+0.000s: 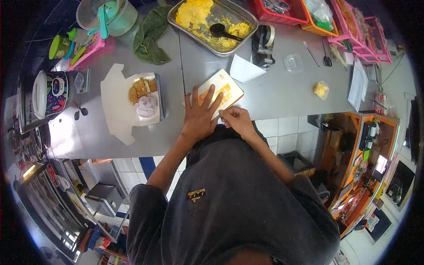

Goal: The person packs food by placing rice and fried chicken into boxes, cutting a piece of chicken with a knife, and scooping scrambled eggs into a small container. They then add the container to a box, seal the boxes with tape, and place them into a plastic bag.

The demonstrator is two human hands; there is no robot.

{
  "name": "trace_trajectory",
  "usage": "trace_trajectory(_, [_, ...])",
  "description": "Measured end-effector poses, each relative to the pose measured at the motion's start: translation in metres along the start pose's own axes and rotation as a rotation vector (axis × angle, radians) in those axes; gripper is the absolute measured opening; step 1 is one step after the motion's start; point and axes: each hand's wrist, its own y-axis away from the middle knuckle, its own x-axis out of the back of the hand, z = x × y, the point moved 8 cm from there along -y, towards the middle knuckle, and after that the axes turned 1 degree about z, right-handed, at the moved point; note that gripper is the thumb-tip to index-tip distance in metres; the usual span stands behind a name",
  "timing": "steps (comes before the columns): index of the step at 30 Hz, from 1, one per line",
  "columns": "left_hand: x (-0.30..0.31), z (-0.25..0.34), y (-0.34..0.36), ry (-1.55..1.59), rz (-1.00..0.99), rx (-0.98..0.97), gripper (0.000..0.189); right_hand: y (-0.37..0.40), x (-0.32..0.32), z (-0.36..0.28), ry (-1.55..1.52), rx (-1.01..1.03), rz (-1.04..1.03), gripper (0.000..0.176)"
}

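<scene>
Two hands at work on a printed box, right up at the desk's near edge!
Here we see the printed box [229, 92] lying angled on the desk [282, 90], its near corner toward that edge. Our left hand [201, 112] spreads wide and flat across its lid; our right hand [236, 119] is narrow, thumb and finger in a pinch, seemingly on the near edge, though the fingertips hide exactly what. We do well to press evenly without denting the lid, and to ease that edge gently, clear of the open box [117, 99] to the left.
</scene>
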Motion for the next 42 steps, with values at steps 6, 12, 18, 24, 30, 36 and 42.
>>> trace_trajectory(6, [-0.001, 0.000, -0.001, 0.002, -0.002, 0.007, 0.077, -0.005, 0.000, 0.000, 0.067, -0.057, 0.039, 0.029])
trace_trajectory(12, [0.002, -0.001, -0.001, -0.002, 0.014, -0.001, 0.076, -0.007, 0.001, -0.019, 0.254, 0.224, -0.143, 0.025])
trace_trajectory(18, [0.002, 0.001, -0.002, -0.008, 0.024, -0.020, 0.076, -0.011, 0.010, -0.028, 0.404, 0.436, -0.117, 0.014])
trace_trajectory(24, [0.003, 0.005, 0.001, -0.038, -0.033, -0.012, 0.070, -0.002, 0.047, -0.067, 0.853, 0.636, 0.151, 0.014])
trace_trajectory(30, [-0.007, 0.008, 0.033, 0.005, -0.219, -0.123, 0.069, 0.030, 0.236, -0.100, 0.816, 0.633, 0.924, 0.024])
trace_trajectory(36, [-0.024, 0.063, -0.016, 0.053, -0.297, -0.268, 0.071, 0.049, 0.357, -0.130, 1.289, 0.645, 1.382, 0.080])
trace_trajectory(42, [-0.047, 0.173, -0.114, 0.167, -0.201, -0.475, 0.070, 0.006, 0.447, -0.130, 1.071, 0.561, 1.053, 0.074])
